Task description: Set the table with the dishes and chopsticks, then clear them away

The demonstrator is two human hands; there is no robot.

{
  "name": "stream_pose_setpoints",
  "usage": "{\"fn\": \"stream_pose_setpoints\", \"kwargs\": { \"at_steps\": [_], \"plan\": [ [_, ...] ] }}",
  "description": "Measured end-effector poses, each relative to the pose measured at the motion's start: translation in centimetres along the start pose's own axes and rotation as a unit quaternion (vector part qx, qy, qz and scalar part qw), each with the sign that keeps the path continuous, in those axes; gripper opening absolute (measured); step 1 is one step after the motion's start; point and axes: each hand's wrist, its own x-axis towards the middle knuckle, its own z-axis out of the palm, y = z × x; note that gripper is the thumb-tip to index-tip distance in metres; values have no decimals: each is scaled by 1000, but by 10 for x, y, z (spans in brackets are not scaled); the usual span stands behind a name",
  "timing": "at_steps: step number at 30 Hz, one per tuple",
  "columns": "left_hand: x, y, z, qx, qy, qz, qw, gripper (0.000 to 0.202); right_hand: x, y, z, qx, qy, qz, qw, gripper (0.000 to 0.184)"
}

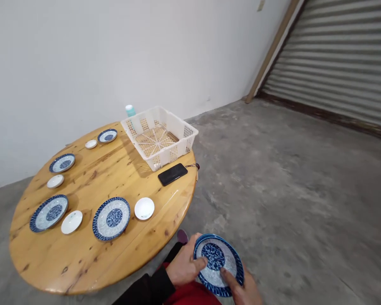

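Both my hands hold a blue-and-white patterned plate (218,262) low in front of me, off the right edge of the round wooden table (92,262). My left hand (186,266) grips its left rim with the thumb on top. My right hand (241,288) grips the near right rim, thumb lying on the plate's face. Several matching plates lie on the table, the nearest one (111,218) beside a small white saucer (144,208).
A white plastic basket (160,136) stands at the table's far right edge, with a black phone (172,174) in front of it and a teal-capped bottle (130,110) behind. More small white saucers sit between the plates. Bare concrete floor lies to the right; a roller shutter stands at far right.
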Motion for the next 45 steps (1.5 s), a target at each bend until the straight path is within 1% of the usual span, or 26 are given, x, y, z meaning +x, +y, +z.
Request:
{"fn": "stream_pose_setpoints", "kwargs": {
  "at_steps": [3,7,11,13,15,19,22,24,28,31,34,36,37,40,43,45],
  "plan": [
    [29,22,-9,37,12,15,999,57,39,-32,-4,-5,-17,8,1000,49],
    [68,57,-27,60,55,28,996,56,90,-91,-1,-42,-54,-17,998,52],
    [99,90,-55,64,127,42,989,66,140,-154,18,-70,-64,-62,994,55],
    [112,107,-72,60,151,51,985,70,164,-184,32,-78,-78,-99,989,57],
    [121,126,-89,59,171,73,981,69,184,-213,47,-80,-103,-143,981,57],
    [129,165,-118,102,234,118,959,65,210,-269,77,-76,-166,-239,954,47],
    [127,186,-133,128,282,138,941,63,221,-304,98,-74,-210,-302,927,42],
    [123,194,-141,131,317,147,928,62,227,-321,111,-78,-237,-330,910,45],
    [119,201,-153,120,390,162,899,64,240,-347,136,-83,-306,-365,875,45],
    [125,208,-164,108,420,164,886,61,260,-362,157,-79,-365,-375,848,41],
    [143,221,-178,95,440,163,878,54,292,-377,179,-70,-407,-356,838,39],
    [163,230,-191,90,456,152,872,49,319,-385,194,-64,-435,-317,840,35],
    [175,233,-199,80,462,143,872,46,334,-389,202,-63,-448,-287,844,34],
    [220,238,-225,1,461,98,882,41,380,-398,225,-65,-469,-158,866,31],
    [267,233,-254,-109,441,19,891,40,423,-401,246,-97,-453,-8,886,32],
    [296,226,-272,-169,432,-34,885,38,449,-401,259,-122,-441,58,887,33]
  ]
}}
